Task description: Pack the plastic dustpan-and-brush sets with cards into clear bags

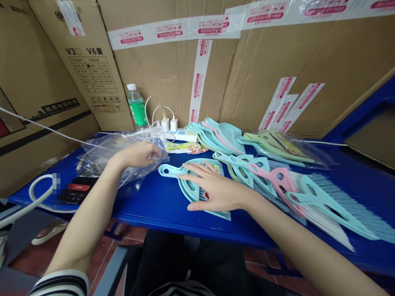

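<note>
Dustpan and brush (169, 170), pale blue, lie flat on the table (145, 207) under the right hand (212, 189), its fingers spread loosely over them. Left of them, the left hand (140, 154) rests on clear plastic bags (106, 150), fingers half curled; whether it grips any, I cannot tell.

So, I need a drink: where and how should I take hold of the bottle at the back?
Grip the bottle around its green label, coming from the front and slightly above, I'd say: it stands upright, with cardboard behind, white cables on the right and clear plastic near its base.
</note>
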`<state>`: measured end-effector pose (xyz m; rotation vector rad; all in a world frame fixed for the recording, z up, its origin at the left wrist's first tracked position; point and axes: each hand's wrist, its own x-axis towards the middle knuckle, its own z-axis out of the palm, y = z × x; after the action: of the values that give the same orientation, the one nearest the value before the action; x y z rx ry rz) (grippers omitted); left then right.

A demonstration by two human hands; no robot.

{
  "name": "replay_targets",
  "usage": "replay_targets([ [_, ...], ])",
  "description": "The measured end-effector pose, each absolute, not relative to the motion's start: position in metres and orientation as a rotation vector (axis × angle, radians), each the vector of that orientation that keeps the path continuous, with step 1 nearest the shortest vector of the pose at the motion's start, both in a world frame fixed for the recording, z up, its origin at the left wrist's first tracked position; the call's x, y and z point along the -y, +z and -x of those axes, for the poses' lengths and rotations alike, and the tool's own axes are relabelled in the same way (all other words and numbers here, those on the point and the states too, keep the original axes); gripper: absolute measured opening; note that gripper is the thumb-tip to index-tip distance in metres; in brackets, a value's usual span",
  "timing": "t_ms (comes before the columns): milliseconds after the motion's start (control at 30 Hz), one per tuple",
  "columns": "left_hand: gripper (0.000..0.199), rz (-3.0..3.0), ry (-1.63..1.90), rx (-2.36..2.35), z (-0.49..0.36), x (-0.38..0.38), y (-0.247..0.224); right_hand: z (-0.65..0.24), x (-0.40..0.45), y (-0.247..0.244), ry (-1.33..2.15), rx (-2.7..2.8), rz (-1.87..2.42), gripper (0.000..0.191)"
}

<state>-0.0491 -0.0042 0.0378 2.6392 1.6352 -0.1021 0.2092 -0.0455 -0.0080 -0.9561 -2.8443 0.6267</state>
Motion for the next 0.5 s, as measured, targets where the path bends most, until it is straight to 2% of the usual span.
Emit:
replay_targets([
  [333, 0.027, -2.641, -0.350, -1.987, 0.024, 0.008, 0.026, -0.209, 0.047, -0.007, 0.633, 2.855, 0.963, 0.081],
  [500, 0.030, -2.562, -0.387, -2.066, 0.020, 0.009, 0.020, -0.209, 0.047, -0.007, 0.641, 2.855, 0.980, 0.080],
])
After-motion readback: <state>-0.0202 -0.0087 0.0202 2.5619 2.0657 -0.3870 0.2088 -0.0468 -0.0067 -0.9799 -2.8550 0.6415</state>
